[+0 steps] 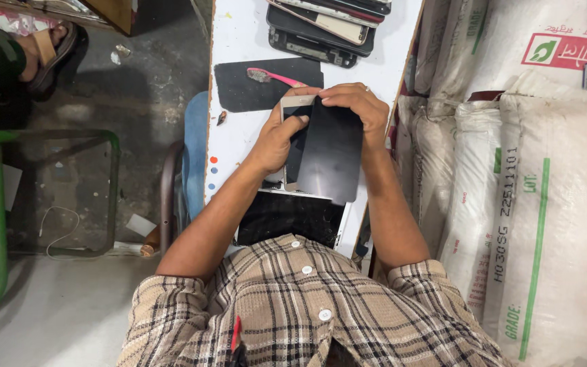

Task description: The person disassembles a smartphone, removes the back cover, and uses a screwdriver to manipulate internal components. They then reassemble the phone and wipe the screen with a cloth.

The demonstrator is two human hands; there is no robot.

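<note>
Here my left hand point(281, 139) cradles a pale-edged phone point(296, 109) from its left side, fingers curled around the edge and the thumb laid across the face, so the body stays steady. My right hand point(351, 103) comes over the top at twelve o'clock, fingers bent and pressed together on the upper edge of a black screen panel point(331, 153), which stands tilted off the phone rather than flat on it. Whether the panel is fully free at its lower end I cannot tell, as my hands hide that edge.

All this sits over a narrow white table point(239, 34). At eleven o'clock from my hands a pink toothbrush point(273, 77) lies on a dark mat point(253, 92); at twelve, a stack of phones point(324, 27) takes up the far end. A cracked tablet point(287, 217) lies at six, near my chest. The table's right edge runs just beside my right wrist, with white sacks point(524, 190) close at three, so free room is mostly leftward.
</note>
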